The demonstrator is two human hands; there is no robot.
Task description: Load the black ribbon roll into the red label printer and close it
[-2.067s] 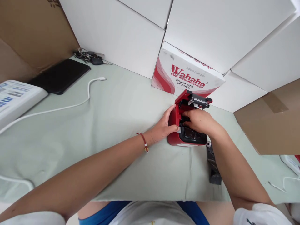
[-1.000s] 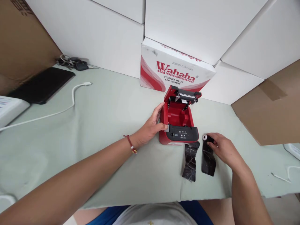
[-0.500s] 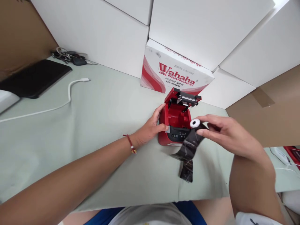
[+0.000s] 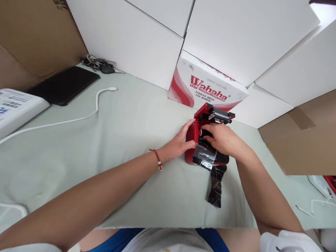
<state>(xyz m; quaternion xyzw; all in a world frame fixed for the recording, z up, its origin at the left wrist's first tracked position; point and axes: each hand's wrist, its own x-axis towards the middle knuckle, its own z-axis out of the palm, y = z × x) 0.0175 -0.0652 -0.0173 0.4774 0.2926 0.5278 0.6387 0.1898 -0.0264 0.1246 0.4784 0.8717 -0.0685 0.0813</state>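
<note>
A small red label printer (image 4: pixel 189 156) stands on the table with its lid (image 4: pixel 210 111) raised. My left hand (image 4: pixel 181 141) grips the printer's left side, thumb at the front and fingers along the wall. Inside the open compartment, my right hand (image 4: pixel 223 138) is closed on a roll of black label tape (image 4: pixel 206 133), only partly visible between the fingers. From the roll a loose black strip (image 4: pixel 216 187) runs over the printer's front and down onto the table. The front panel is mostly covered by this strip.
Behind the printer is a white and red Wahaha box (image 4: pixel 207 85) against stacked white boxes (image 4: pixel 236 42). To the left lie a white cable (image 4: pixel 98 101), a black flat case (image 4: pixel 68 84), keys (image 4: pixel 101 64) and a white device (image 4: pixel 21 108). A cardboard panel (image 4: pixel 301 136) stands at right.
My right hand has moved left with the roll, from beside the printer into its open compartment. The strip now lies across the printer's front. My left hand keeps its grip on the printer.
</note>
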